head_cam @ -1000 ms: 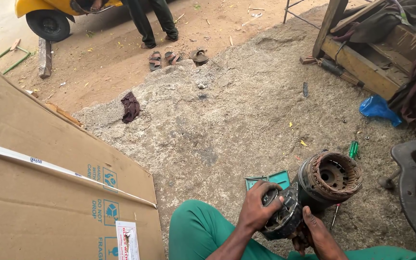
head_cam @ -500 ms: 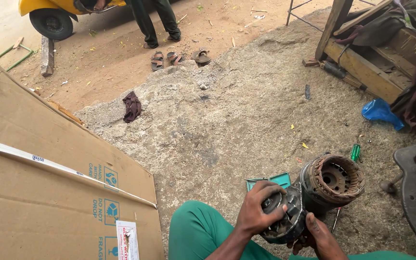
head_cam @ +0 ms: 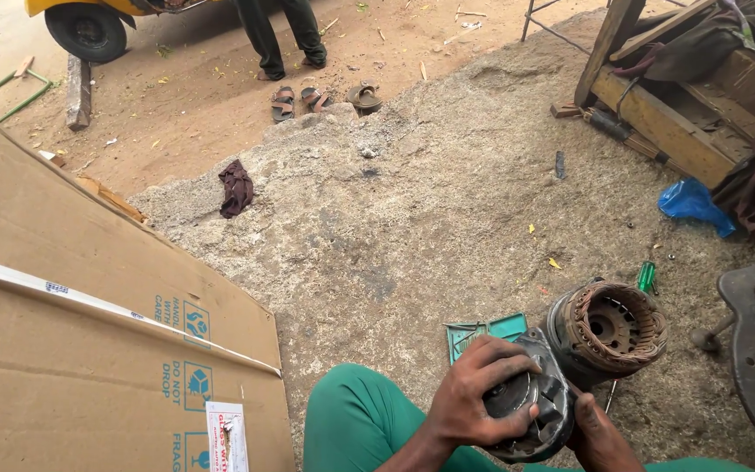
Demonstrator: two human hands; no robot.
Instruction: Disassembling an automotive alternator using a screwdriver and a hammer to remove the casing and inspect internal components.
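Hands on a dismantled motor part, low in the head view. Left hand (head_cam: 481,395) spread over the top of the dark round housing (head_cam: 530,419), fingers curled down around its rim, gripping it. Right hand (head_cam: 600,435) just beside, beneath the housing's far edge, mostly cut off by the frame; seemingly cupped against the underside, though closure cannot be told. Joined to the housing, up and away from the right hand: a ring of rusty copper windings (head_cam: 609,328), open end tilted upward. Beyond the left fingertips, a teal flat tray (head_cam: 504,329) on the gritty ground. Past the windings, a green-handled screwdriver (head_cam: 647,277). Under the left forearm, a green-trousered knee (head_cam: 356,424). Well off to the left, a big cardboard box (head_cam: 89,332). Far ahead, sandals (head_cam: 321,98) and someone's standing legs (head_cam: 280,35).
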